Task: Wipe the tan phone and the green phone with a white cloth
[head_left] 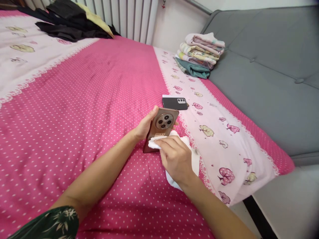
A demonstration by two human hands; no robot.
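My left hand (146, 124) grips a bronze smartphone (152, 131) by its sides, tilted up over the bed with its back toward me. A round camera module with several lenses sits near the phone's upper end. Fingertips of that hand show at the far edge. My right hand (176, 155) is closed on a white cloth (195, 159), and a bunched part of it presses against the lower back of the phone. The rest of the cloth hangs below and behind my right hand. Just beyond the held phone lies a black phone case (171, 103), camera cutout upward.
A pink dotted bedspread (119, 76) with pale printed bands covers the bed. Folded fabrics (201, 53) are stacked by the grey padded headboard (264, 66). Dark clothes (67, 20) lie at the far left, before a white radiator (129, 20). The bed's edge drops off at lower right.
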